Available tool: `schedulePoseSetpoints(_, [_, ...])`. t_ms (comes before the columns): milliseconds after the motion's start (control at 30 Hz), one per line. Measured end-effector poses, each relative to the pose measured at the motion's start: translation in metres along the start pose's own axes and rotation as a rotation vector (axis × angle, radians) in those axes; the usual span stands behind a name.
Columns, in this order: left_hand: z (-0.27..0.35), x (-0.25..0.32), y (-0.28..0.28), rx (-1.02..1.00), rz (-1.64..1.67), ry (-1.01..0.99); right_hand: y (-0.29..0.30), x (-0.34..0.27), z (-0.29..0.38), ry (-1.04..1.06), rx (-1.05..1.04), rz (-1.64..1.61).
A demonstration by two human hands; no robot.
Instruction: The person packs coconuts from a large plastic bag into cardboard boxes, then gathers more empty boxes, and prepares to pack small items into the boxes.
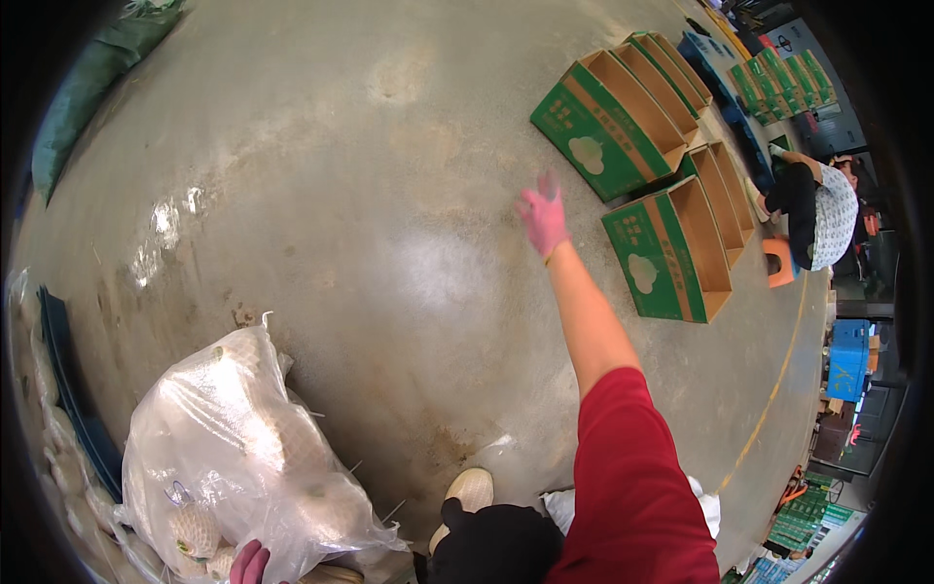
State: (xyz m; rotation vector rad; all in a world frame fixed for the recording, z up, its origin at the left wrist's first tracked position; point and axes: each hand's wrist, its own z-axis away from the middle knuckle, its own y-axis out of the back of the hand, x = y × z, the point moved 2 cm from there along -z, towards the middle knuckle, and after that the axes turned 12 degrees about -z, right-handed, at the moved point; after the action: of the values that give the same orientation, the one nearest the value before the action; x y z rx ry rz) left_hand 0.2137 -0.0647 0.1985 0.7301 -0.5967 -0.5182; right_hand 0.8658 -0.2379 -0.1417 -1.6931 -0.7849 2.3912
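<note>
My right hand [546, 215], in a pink glove and slightly blurred, reaches out over the concrete floor with its fingers spread and nothing in it. Just beyond it, green printed cardboard boxes [595, 139] stand with open tops in rows. At the bottom edge, my left hand [250, 563], also gloved, shows only its fingers, beside a large clear plastic bag [241, 438]. Round fruits in white foam nets [195, 529] lie in the bag. Whether the left fingers grip the plastic is unclear.
A person [832, 212] sits near an orange stool [779, 261] at the right. Behind the boxes lies a blue pallet [737, 109], with stacked green cartons [781, 84] farther back. A green sack [102, 80] lies at the upper left. One shoe [471, 490] shows below.
</note>
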Motion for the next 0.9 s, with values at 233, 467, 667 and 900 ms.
schedulePoseSetpoints(233, [0.036,-0.07,0.047,0.197,-0.225,-0.139,0.065,-0.046,0.228,-0.222,0.187,0.178])
schedulePoseSetpoints(467, [0.134,-0.108,0.038,0.306,-0.143,0.056,0.053,-0.134,0.361,-0.314,0.181,0.13])
schedulePoseSetpoints(667, [0.328,-0.205,-0.012,0.786,0.004,0.162,-0.099,-0.113,0.387,-0.492,-0.245,0.256])
schedulePoseSetpoints(900, [0.521,-0.303,-0.186,1.145,0.642,0.883,-0.263,-0.082,0.405,-0.435,-0.901,0.403])
